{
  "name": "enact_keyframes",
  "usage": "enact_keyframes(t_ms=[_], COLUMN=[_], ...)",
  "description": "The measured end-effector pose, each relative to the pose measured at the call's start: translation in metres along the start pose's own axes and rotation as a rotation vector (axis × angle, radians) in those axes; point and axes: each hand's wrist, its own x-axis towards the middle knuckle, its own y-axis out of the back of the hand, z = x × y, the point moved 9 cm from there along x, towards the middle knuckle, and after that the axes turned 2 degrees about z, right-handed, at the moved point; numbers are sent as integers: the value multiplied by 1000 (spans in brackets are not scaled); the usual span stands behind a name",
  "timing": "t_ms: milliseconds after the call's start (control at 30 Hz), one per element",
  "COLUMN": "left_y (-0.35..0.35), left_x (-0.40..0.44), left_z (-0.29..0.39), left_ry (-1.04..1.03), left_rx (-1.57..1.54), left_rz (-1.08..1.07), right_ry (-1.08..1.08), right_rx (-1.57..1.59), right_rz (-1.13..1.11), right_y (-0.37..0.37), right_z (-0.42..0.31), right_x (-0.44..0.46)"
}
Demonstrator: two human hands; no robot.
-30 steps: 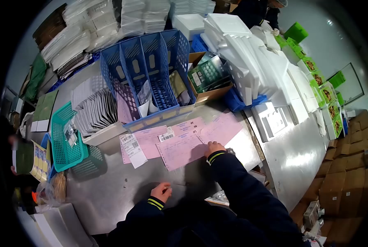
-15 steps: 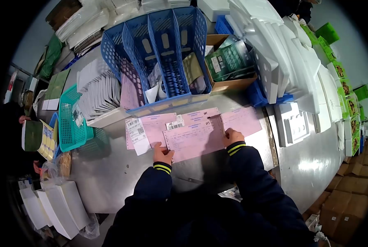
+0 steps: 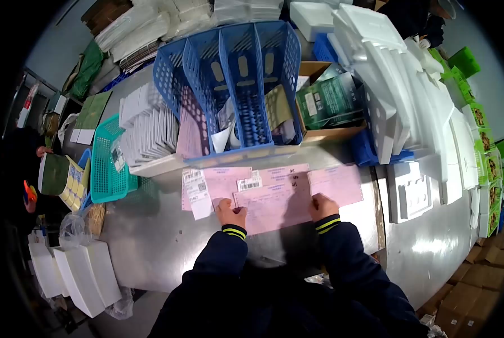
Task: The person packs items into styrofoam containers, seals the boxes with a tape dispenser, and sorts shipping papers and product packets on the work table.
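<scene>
Several pink printed forms lie on the metal table in front of me, overlapping. My left hand is closed at the left edge of the front pink form, thumb near the paper. At that form's right side, my right hand has its fingers curled onto the paper, beside the right-hand pink form. A white barcode label sheet lies over the left pink form. Another small barcode label rests between the forms. Handwritten dark marks show on the rear form.
A blue divided file rack stands behind the forms. To its left are a teal basket and stacked white papers. A cardboard box and white foam lids stand at the right. Another person's hand shows far left.
My right hand has come nearer to me along the front form's right side. The left hand stays at the left edge. The whole view has shifted a little as my head moved.
</scene>
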Motion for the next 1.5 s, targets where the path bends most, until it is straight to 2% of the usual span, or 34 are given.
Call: enact_keyframes(t_ms=[33,100,167,267,333,367,433,500,567,633,667,733,767,833,933,967,1033,1067,1100,1300,1367,1400,1433,1467,1500], left_y=[1,-18,-18,-37,-34,-35,-37,-35,-12,-2,0,-3,-6,-3,-1,-4,-10,-13,-14,-11,-8,-8,-8,-7,-7], left_x=[3,6,6,10,12,15,18,25,31,32,31,29,27,20,13,12,9,9,10,11,12,12,13,14,15], left_z=[7,-12,-1,-12,-1,-2,-1,9,28,39,45,54,60,87,117,122,123,122,121,120,120,118,116,115,113], left_ry=[-26,204,143,-23,-111,-64,6,50,-139,-157,-173,-159,-148,-182,-245,-240,-246,-247,-234,-282,-253,-244,-236,-222,-220], left_rx=[-21,-27,27,24,-12,-44,-274,-285,-126,-146,-183,-194,-220,-256,-280,-304,-335,-362,-362,-343,-351,-358,-365,-373,-374], left_rz=[35,-175,-162,-259,-220,-237,-255,-342,-142,-129,-136,-199,-238,-292,-358,-389,-400,-407,-402,-400,-399,-405,-412,-407,-406], right_ry=[57,53,62,32,65,164,217,229,96,-254,-310,-629,-693,-677,-630,-773,-574,-577,-469,14,-154,34,-132,-126,-358], right_rx=[-26,-37,86,82,165,192,200,262,352,737,757,1050,950,740,642,731,756,792,817,1188,859,-49,-228,-256,-212], right_rz=[14,-129,-269,-249,-163,-88,169,397,589,207,248,214,149,-42,169,239,373,455,453,-295,-334,-217,-109,-106,-107], right_y=[-5,-30,-45,-20,8,27,71,123,139,95,101,107,104,101,111,106,106,121,134,121,99,116,112,79,107], right_z=[-7,-10,-17,-38,-51,-61,-65,-69,-38,34,38,24,31,30,18,24,44,26,1,-106,-78,-80,-50,-4,-27], right_x=[-2,-5,-7,5,20,31,56,85,118,180,187,185,193,204,214,210,232,224,222,241,249,253,250,262,228])
